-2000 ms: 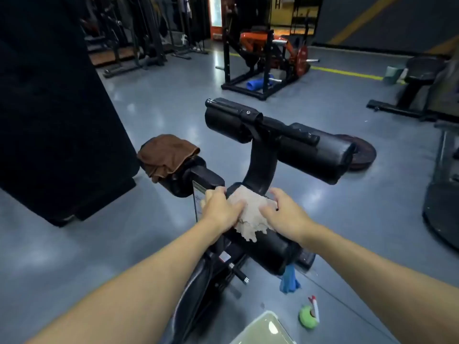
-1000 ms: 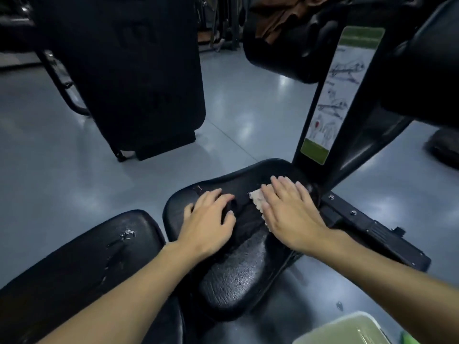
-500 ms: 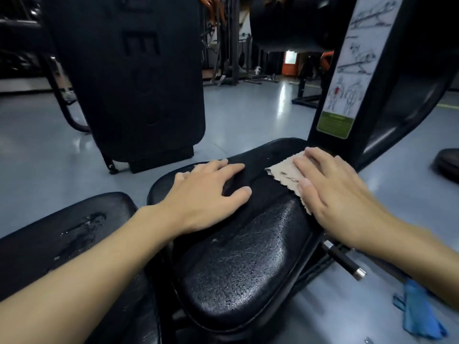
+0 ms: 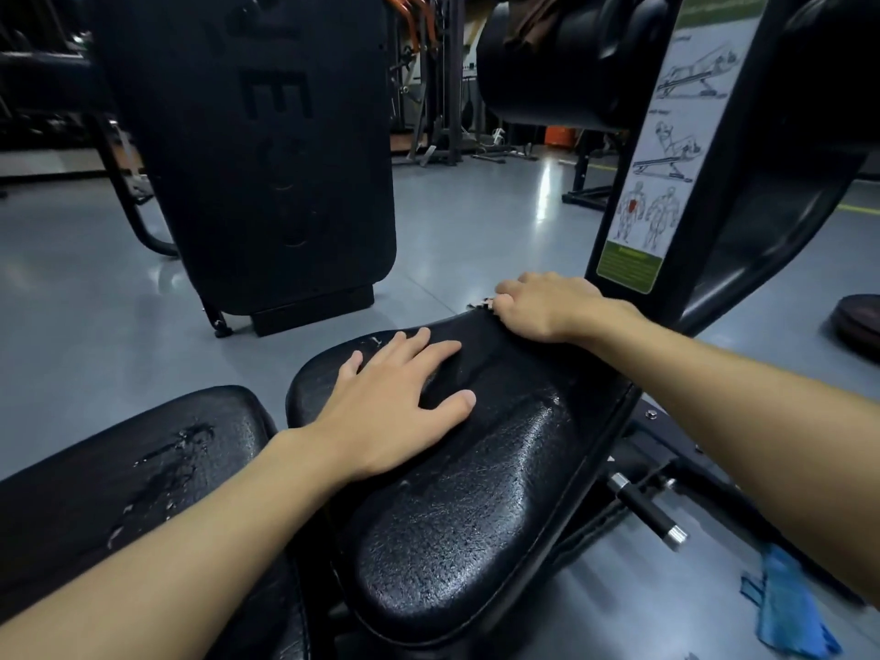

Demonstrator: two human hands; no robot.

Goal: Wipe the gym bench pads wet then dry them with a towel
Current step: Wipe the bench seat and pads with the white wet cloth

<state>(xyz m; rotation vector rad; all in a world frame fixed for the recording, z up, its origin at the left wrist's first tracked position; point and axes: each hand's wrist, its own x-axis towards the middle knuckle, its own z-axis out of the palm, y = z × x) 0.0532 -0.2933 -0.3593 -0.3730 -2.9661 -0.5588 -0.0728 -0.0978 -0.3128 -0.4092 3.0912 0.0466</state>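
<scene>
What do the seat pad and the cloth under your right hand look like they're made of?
The seat pad is likely black vinyl or faux leather, going by its pebbled grain and wet sheen. Of the cloth, only a pale scalloped edge shows past the right hand; perhaps a thin synthetic chamois, uncertain.

The cloth [image 4: 482, 304] is almost all hidden under the right hand [image 4: 543, 307]; only its scalloped edge shows. At the top, the frame edge cuts off the brown towel [image 4: 531, 16].

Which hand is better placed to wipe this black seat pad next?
Right. The right hand grips the pale scalloped cloth at the far edge of the black textured seat pad; the left hand lies flat on it, empty.
</scene>
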